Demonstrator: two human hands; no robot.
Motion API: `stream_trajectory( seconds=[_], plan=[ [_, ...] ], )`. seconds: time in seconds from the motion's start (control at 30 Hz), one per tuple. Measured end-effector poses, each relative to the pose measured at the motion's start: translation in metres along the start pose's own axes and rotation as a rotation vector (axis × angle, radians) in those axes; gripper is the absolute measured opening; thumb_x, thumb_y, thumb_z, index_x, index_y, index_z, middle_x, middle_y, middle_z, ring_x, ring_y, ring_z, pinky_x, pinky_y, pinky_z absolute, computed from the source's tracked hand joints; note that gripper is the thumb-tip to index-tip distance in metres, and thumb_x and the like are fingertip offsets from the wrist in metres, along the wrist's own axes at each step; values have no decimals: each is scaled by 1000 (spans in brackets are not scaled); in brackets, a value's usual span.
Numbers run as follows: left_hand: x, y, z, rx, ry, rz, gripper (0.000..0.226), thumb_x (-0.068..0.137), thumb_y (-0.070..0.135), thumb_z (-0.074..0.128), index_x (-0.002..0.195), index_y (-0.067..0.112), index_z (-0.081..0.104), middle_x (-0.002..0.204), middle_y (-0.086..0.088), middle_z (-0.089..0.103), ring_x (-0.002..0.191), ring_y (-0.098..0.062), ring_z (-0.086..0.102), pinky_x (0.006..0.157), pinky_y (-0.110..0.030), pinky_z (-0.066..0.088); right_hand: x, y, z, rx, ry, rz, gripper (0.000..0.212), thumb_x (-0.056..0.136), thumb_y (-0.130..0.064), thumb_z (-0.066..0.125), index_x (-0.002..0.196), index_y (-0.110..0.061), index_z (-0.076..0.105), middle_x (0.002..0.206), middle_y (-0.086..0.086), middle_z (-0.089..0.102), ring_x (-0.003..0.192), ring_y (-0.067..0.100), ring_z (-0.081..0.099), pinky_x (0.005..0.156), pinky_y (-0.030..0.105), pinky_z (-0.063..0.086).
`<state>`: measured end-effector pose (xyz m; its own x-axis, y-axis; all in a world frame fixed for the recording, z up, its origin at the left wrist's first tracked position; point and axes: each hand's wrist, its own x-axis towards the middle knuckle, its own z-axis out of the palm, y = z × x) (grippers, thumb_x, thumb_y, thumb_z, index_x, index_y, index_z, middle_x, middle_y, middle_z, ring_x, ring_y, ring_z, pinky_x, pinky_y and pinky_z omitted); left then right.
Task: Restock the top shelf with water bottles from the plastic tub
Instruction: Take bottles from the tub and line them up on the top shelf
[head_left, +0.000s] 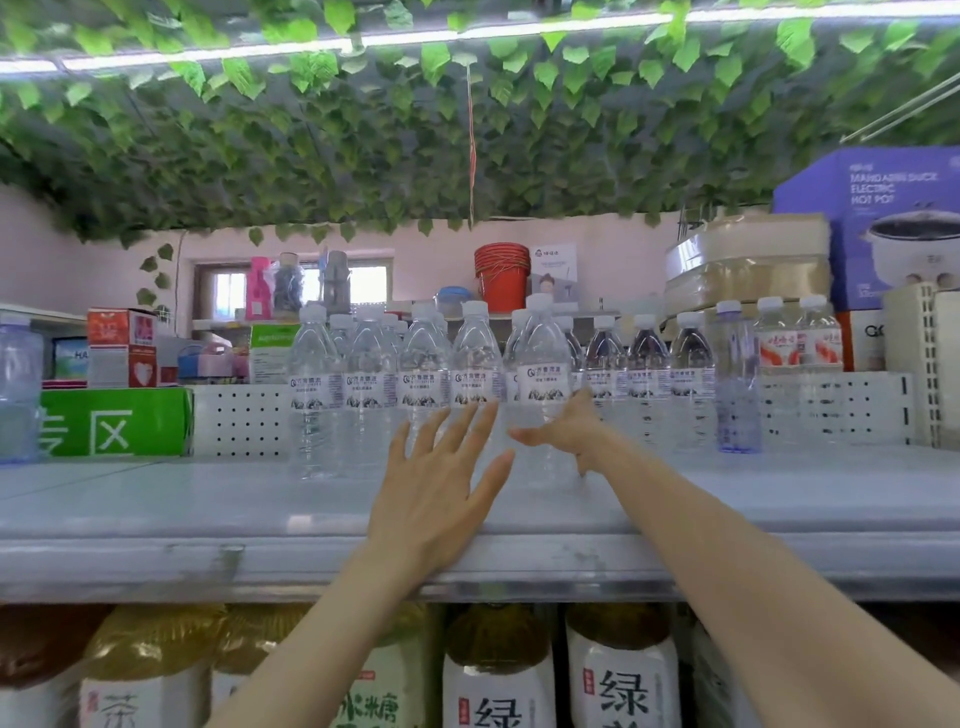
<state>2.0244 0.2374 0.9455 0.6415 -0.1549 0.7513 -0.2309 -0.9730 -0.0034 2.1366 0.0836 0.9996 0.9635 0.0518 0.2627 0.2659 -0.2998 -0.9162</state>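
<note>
Several clear water bottles (423, 384) with white caps and white labels stand in a row on the grey top shelf (208, 499). My right hand (563, 434) grips the lower half of one water bottle (543, 364) that stands at the front of the row, with the thumb across its front and the fingers round its right side. My left hand (441, 488) hovers just left of it, fingers straight and spread, fingertips level with the neighbouring bottles' labels. The plastic tub is out of view.
A green box (117, 421) and a red-and-white carton (122, 348) sit at the left of the shelf. A bluish bottle (737, 384), red-labelled bottles (800, 348) and a purple hot-pot box (883, 223) are at the right. Large tea bottles (621, 670) fill the shelf below.
</note>
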Motion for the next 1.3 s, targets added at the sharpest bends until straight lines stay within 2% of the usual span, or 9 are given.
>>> stream_trajectory(
  seconds=[0.1, 0.2, 0.4, 0.5, 0.63, 0.83, 0.93, 1.1, 1.3],
  plan=[
    [0, -1, 1, -3, 14, -6, 77, 75, 68, -16, 147, 41, -10, 157, 16, 2, 145, -11, -1, 116, -39, -3, -5, -5, -4, -175, -100, 35, 125, 78, -30, 75, 143, -11, -29, 159, 10, 4, 143, 33, 17, 111, 51, 24],
    [0, 0, 2, -13, 26, -5, 76, 77, 67, -15, 147, 39, -7, 157, 15, 6, 145, -11, 1, 117, -39, 0, -5, -9, -15, -324, -185, 49, 120, 81, -39, 71, 145, -10, -27, 160, 7, -3, 144, 33, 15, 112, 50, 24],
    [0, 1, 1, -33, 20, -1, 79, 74, 67, -15, 148, 39, -7, 157, 15, 7, 144, -10, 2, 117, -39, 2, -2, -11, -20, -420, -54, 11, 89, 77, -25, 77, 143, -3, 20, 150, 12, 29, 131, 33, 38, 95, 43, 48],
    [0, 1, 1, -31, 17, -3, 79, 74, 68, -15, 148, 39, -7, 157, 16, 7, 144, -10, 2, 117, -38, 2, 0, -9, -8, -518, 33, -43, 91, 76, -30, 78, 142, -1, 23, 143, 13, 37, 123, 32, 46, 84, 39, 53],
    [-1, 1, 1, -37, 13, 9, 80, 74, 67, -16, 148, 38, -6, 157, 15, 9, 144, -9, 3, 115, -36, 4, 5, -7, 5, -710, 96, -126, 99, 76, -45, 73, 144, 4, 20, 143, 15, 39, 126, 30, 45, 92, 35, 45],
    [-1, 2, 2, -34, 16, 17, 78, 75, 66, -15, 148, 38, -6, 157, 15, 10, 143, -8, 4, 114, -35, 6, 8, -6, 8, -758, 87, -158, 92, 78, -49, 70, 140, 4, 27, 137, 18, 46, 120, 30, 52, 86, 32, 46],
    [-1, 2, 2, -48, 22, 18, 77, 76, 66, -14, 148, 39, -4, 156, 15, 12, 143, -9, 6, 113, -34, 7, 7, -3, 6, -711, 76, -182, 95, 76, -46, 73, 141, 3, 24, 137, 15, 45, 122, 30, 48, 87, 31, 42],
    [-1, 1, 2, -37, 9, 17, 75, 79, 69, -13, 148, 39, -4, 156, 15, 13, 143, -10, 7, 114, -35, 9, 3, 0, -2, -694, -2, -196, 112, 74, -37, 77, 149, 0, 3, 152, 14, 29, 138, 31, 31, 107, 35, 31],
    [-1, 1, 3, -38, 16, 16, 76, 77, 67, -14, 148, 39, -4, 156, 15, 13, 143, -10, 7, 114, -35, 9, 6, 2, -3, -698, 1, -225, 109, 76, -30, 76, 149, 0, 0, 152, 15, 28, 137, 32, 32, 108, 36, 34]
  ],
)
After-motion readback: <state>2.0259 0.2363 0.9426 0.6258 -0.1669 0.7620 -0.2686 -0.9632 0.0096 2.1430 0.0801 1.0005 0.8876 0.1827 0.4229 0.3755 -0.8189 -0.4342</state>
